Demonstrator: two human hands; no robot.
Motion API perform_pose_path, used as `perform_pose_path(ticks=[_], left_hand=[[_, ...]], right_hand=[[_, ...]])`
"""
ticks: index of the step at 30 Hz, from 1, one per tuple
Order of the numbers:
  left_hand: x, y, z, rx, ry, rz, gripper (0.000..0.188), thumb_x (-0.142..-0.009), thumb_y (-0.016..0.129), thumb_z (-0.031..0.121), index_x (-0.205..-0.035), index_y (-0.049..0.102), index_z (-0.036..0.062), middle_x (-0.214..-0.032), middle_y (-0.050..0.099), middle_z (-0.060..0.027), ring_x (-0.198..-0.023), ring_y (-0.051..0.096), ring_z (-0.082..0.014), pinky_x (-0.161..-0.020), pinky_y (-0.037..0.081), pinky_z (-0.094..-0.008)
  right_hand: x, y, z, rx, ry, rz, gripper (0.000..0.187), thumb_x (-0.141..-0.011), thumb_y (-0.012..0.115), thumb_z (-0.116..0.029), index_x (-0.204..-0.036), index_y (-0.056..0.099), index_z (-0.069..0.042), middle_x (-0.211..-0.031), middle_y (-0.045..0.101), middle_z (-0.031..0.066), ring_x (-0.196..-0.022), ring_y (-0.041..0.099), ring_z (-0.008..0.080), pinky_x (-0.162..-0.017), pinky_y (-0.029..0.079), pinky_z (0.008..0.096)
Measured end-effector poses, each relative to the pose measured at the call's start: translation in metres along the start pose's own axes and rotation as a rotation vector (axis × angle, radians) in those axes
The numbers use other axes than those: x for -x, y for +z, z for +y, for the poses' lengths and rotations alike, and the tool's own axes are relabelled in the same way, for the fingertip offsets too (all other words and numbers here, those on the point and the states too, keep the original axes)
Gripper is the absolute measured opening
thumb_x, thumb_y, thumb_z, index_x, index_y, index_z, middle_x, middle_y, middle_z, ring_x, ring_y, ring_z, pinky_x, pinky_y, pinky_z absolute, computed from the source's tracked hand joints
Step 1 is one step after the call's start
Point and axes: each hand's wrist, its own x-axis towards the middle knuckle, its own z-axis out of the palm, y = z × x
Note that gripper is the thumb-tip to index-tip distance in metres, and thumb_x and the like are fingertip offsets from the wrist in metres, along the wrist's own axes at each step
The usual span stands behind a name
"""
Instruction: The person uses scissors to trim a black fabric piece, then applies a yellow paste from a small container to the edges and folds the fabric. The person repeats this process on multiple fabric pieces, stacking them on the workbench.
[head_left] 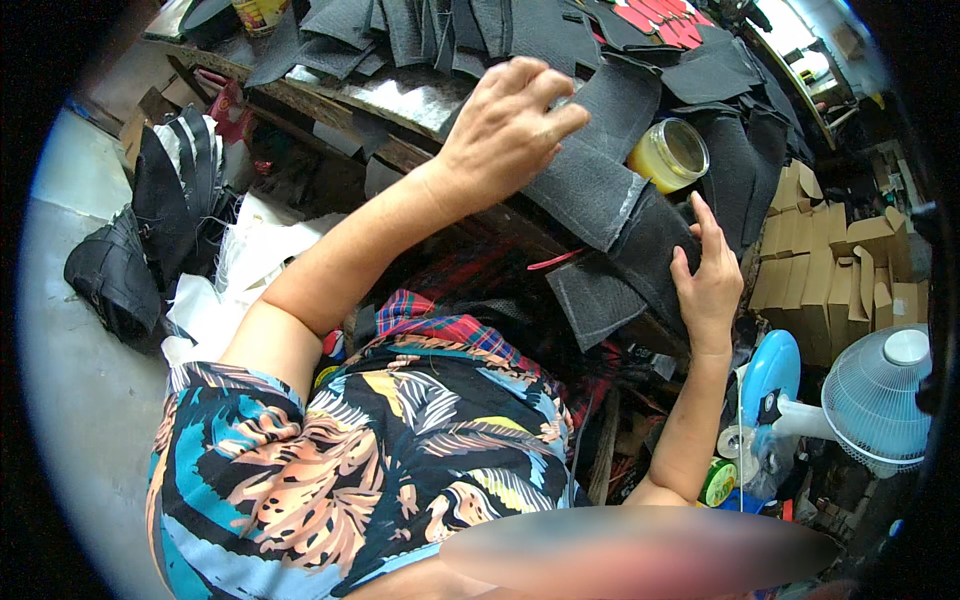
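Note:
My left hand (512, 132) is raised over the near edge of the workbench, its fingers curled in toward the thumb. Whatever it may hold is hidden from this side. Below and beside it lie dark grey textured fabric pieces (592, 190), overlapping each other. My right hand (712, 275) is at the right end of these pieces, thumb and index finger apart, with nothing seen between them. Just beyond its fingertips a clear jar (672, 155) of yellow substance stands tilted in the view, among the dark pieces. A thin red strip (553, 261) pokes out beside the nearest pieces.
Stacks of dark pieces (400, 30) and some red pieces (662, 18) cover the far bench. Cardboard boxes (815, 265) stand at right, with a blue and white fan (880, 400) nearer me. Black bag-like items (120, 270) and white cloth (250, 240) lie at left.

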Motion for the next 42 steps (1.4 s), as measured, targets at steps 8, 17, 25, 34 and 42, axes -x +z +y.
perform_pose_path(ticks=[8, 17, 25, 34, 42], left_hand=[[0.013, 0.025, -0.007, 0.331, -0.08, -0.248, 0.018, -0.085, 0.073, 0.024, -0.095, 0.068, 0.0108, -0.1, 0.066, -0.0049, -0.096, 0.06, -0.0279, -0.084, 0.051, -0.0381], [0.02, 0.031, 0.004, 0.254, -0.132, -0.157, 0.012, -0.085, 0.071, 0.017, -0.093, 0.069, 0.0084, -0.099, 0.069, -0.0049, -0.095, 0.064, -0.0261, -0.085, 0.052, -0.0364], [0.019, 0.028, 0.005, 0.264, -0.124, -0.145, 0.015, -0.085, 0.072, 0.018, -0.094, 0.07, 0.007, -0.102, 0.07, -0.0057, -0.096, 0.064, -0.0261, -0.086, 0.052, -0.0366], [0.021, 0.027, 0.008, 0.167, -0.097, -0.095, 0.024, -0.081, 0.076, 0.03, -0.093, 0.069, 0.0092, -0.098, 0.062, -0.0092, -0.098, 0.058, -0.029, -0.086, 0.049, -0.0392], [0.01, 0.02, -0.01, 0.398, -0.222, -0.177, 0.026, -0.086, 0.074, 0.032, -0.096, 0.067, 0.008, -0.094, 0.064, -0.0097, -0.094, 0.062, -0.0311, -0.082, 0.051, -0.0406]], right_hand=[[0.045, 0.015, 0.014, -0.25, 0.007, 0.079, 0.056, -0.079, 0.071, -0.001, -0.132, 0.06, -0.012, -0.087, 0.068, 0.0067, -0.076, 0.066, 0.0233, -0.072, 0.055, 0.0355], [0.048, 0.018, 0.013, -0.122, 0.059, 0.131, 0.058, -0.078, 0.074, -0.01, -0.134, 0.06, -0.016, -0.084, 0.067, 0.0034, -0.075, 0.066, 0.0224, -0.071, 0.055, 0.0362], [0.046, 0.014, 0.009, -0.04, 0.015, 0.116, 0.069, -0.073, 0.079, -0.016, -0.137, 0.056, -0.015, -0.101, 0.068, 0.0087, -0.091, 0.065, 0.0276, -0.079, 0.054, 0.0391], [0.046, 0.014, 0.008, -0.096, 0.067, 0.065, 0.067, -0.074, 0.079, -0.017, -0.137, 0.057, -0.015, -0.104, 0.07, 0.0085, -0.093, 0.066, 0.0279, -0.084, 0.053, 0.0399], [0.036, -0.009, -0.005, -0.17, 0.249, -0.158, 0.076, -0.08, 0.076, -0.013, -0.15, 0.044, -0.015, -0.117, 0.069, 0.0134, -0.102, 0.066, 0.0312, -0.09, 0.051, 0.0435]])
